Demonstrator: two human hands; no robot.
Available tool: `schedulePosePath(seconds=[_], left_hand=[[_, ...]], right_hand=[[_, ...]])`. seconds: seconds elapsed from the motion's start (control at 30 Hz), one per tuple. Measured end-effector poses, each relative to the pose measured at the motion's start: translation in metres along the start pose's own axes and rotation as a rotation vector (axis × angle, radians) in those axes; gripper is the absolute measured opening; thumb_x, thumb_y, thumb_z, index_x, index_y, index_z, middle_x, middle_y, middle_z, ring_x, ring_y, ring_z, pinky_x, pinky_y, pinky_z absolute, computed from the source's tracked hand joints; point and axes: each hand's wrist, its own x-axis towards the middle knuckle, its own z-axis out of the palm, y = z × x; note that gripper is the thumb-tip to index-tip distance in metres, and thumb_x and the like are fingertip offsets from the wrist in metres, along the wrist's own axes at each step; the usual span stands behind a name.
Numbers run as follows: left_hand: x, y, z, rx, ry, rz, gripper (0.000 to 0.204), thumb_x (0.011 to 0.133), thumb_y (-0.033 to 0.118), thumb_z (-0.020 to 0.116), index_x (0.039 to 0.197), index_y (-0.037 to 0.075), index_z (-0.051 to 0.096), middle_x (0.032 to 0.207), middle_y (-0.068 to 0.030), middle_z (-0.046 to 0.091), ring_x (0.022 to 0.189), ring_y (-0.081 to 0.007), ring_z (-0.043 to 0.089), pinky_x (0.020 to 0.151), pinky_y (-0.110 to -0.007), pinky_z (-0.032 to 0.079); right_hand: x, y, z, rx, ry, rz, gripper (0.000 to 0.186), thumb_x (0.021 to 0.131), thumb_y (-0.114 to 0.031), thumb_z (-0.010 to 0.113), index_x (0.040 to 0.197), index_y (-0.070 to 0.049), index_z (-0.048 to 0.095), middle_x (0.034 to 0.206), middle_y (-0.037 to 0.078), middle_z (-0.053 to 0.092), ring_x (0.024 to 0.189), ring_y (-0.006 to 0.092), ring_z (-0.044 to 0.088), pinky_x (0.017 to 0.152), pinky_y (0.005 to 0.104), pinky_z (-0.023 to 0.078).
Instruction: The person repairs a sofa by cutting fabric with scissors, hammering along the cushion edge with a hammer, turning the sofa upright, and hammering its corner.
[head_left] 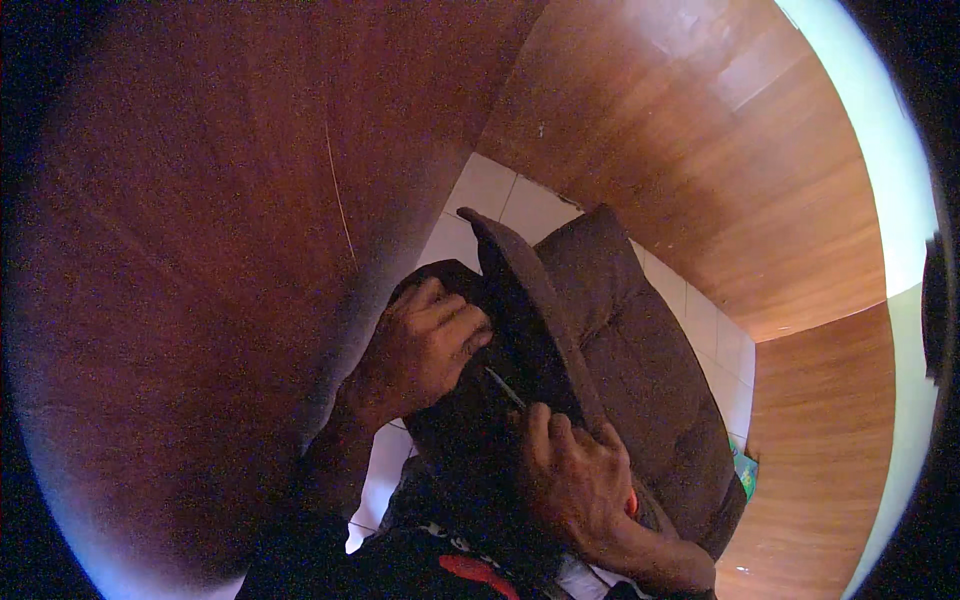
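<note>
A brown padded fabric piece (660, 370), like a seat cushion, lies across the middle, with a raised flap (545, 290) along its left side. My left hand (430, 335) is closed on the dark fabric left of that flap, its fingers pinching the cloth. My right hand (580, 465), closed, grips a thin tool with a pale metal shaft (505, 388). The shaft points up and left toward the left hand, over the dark cloth. A spot of orange shows by the right palm, perhaps the tool's handle. Shadow hides where the tip meets the fabric.
A large brown wooden panel (190, 260) rises close on the left. Further wooden panels (690, 150) enclose the far and right sides. Pale floor tiles (485, 190) show around the cushion. A small green-blue packet (745, 470) lies by the right panel.
</note>
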Motion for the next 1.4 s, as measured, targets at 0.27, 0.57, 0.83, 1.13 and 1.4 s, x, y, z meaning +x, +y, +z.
schedulePosePath(seconds=[0.27, 0.57, 0.83, 1.13, 1.4], left_hand=[[0.010, -0.002, 0.005, 0.033, 0.084, -0.015, 0.012, 0.092, 0.017, 0.068, 0.089, 0.008, 0.061, 0.078, -0.0124, 0.065, 0.078, -0.0355, 0.061, 0.069, -0.048, 0.051], [0.012, 0.003, -0.005, -0.027, -0.022, -0.211, 0.014, 0.094, 0.020, 0.066, 0.091, 0.007, 0.060, 0.079, -0.0169, 0.066, 0.082, -0.0394, 0.063, 0.073, -0.051, 0.050], [-0.028, -0.003, -0.013, -0.014, 0.321, 0.224, 0.019, 0.081, 0.020, 0.077, 0.095, 0.010, 0.072, 0.107, -0.0103, 0.063, 0.109, -0.0316, 0.061, 0.097, -0.051, 0.051], [-0.031, -0.013, 0.007, -0.137, 0.050, 0.263, 0.015, 0.082, 0.026, 0.071, 0.085, 0.011, 0.071, 0.090, -0.0054, 0.064, 0.103, -0.0268, 0.063, 0.103, -0.050, 0.043], [-0.040, 0.008, -0.008, 0.038, 0.056, 0.231, 0.026, 0.082, 0.031, 0.072, 0.067, 0.013, 0.061, 0.071, -0.0022, 0.053, 0.078, -0.0226, 0.056, 0.083, -0.043, 0.039]], right_hand=[[0.013, -0.014, 0.005, -0.064, -0.121, -0.023, 0.042, 0.092, -0.025, 0.060, 0.127, -0.002, 0.055, 0.091, 0.009, 0.065, 0.066, 0.0241, 0.070, 0.078, 0.0477, 0.055], [0.041, 0.017, 0.003, 0.087, -0.385, -0.185, 0.047, 0.087, -0.018, 0.061, 0.129, 0.001, 0.055, 0.088, 0.015, 0.071, 0.066, 0.0309, 0.072, 0.066, 0.0483, 0.058], [0.044, 0.050, 0.009, 0.258, -0.317, -0.325, 0.047, 0.080, -0.011, 0.067, 0.123, 0.001, 0.056, 0.078, 0.016, 0.070, 0.058, 0.0347, 0.069, 0.047, 0.0445, 0.054], [0.046, 0.047, 0.003, 0.242, -0.458, -0.265, 0.040, 0.087, -0.015, 0.063, 0.122, 0.001, 0.056, 0.075, 0.014, 0.069, 0.056, 0.0336, 0.067, 0.045, 0.0450, 0.052], [0.009, 0.032, -0.026, 0.000, -0.329, -0.244, 0.046, 0.089, -0.023, 0.061, 0.128, 0.000, 0.053, 0.079, 0.012, 0.070, 0.065, 0.0297, 0.071, 0.068, 0.0455, 0.057]])
